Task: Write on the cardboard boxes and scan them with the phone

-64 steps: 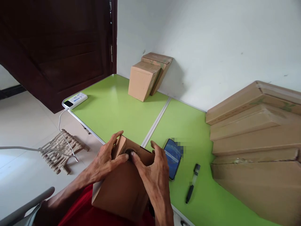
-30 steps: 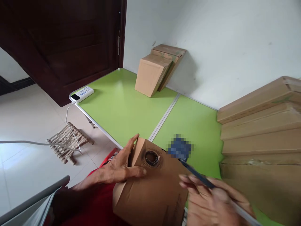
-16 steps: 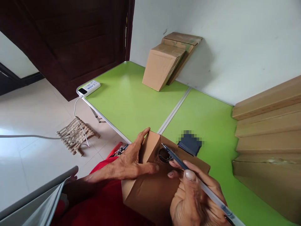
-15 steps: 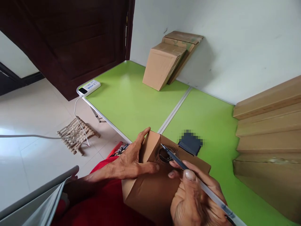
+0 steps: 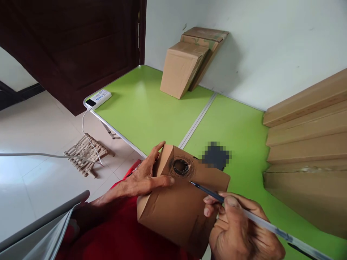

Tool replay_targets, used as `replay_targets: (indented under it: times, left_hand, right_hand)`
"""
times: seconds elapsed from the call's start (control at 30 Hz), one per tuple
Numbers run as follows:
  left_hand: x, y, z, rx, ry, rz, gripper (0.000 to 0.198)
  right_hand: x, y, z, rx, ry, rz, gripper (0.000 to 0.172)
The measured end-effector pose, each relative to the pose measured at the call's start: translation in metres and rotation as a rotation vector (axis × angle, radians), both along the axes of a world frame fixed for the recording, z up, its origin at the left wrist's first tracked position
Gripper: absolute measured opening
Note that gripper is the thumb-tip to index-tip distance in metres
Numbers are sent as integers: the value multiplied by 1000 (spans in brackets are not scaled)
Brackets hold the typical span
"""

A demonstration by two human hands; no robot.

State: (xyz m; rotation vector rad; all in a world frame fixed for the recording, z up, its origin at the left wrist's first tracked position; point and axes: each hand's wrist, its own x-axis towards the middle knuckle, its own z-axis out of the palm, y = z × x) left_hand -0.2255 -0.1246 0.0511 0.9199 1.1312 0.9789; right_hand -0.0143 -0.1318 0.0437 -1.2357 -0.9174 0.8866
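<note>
A small brown cardboard box (image 5: 173, 206) is propped in front of me at the table's near edge. Its upper face has a ragged hole (image 5: 181, 167), ringed by dark scribbled pen lines. My left hand (image 5: 148, 177) grips the box's left side, thumb across the face just below the hole and fingers along the edge. In my right hand (image 5: 241, 224) is a pen (image 5: 210, 191) with a dark grip and clear barrel, pinched between thumb and fingers. The pen's tip is below and right of the hole; whether it touches the cardboard I cannot tell.
Behind the box lies a dark blurred-out item (image 5: 217, 155) on the green folding table (image 5: 130, 108). Cardboard boxes (image 5: 176, 72) lean at the wall; folded cardboard (image 5: 303, 169) stands right. A white device (image 5: 101, 97) with a cable sits at the left corner, above a woven stool (image 5: 84, 153).
My right hand has drawn the pen away from the hole, down and right, uncovering it. The box and left hand appear slightly further left and up, along with the whole view.
</note>
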Motion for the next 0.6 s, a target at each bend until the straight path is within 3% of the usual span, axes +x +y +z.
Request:
replay_targets:
  times: [0.07, 0.23, 0.37, 0.47, 0.53, 0.6]
  left_hand:
    - [-1, -1, -1, -12, 4, -1, 114]
    - [-3, -4, -2, -37, 77, -54, 110]
    - [-12, -3, -9, -56, 72, -11, 105]
    - [-20, 2, -22, -75, 20, 58, 105]
    - [-23, 8, -32, -70, -14, 86, 102]
    - [-24, 13, -42, -64, -27, 103, 100]
  right_hand:
    - [-2, 7, 1, 10, -1, -52, 25]
    - [-16, 34, 14, 102, -5, -1, 23]
    - [12, 50, 21, 166, -17, -201, 23]
    - [61, 57, 7, -96, -407, -233, 27]
    - [89, 61, -10, -436, -815, -70, 24]
    - [102, 66, -26, -668, -1118, 41, 22]
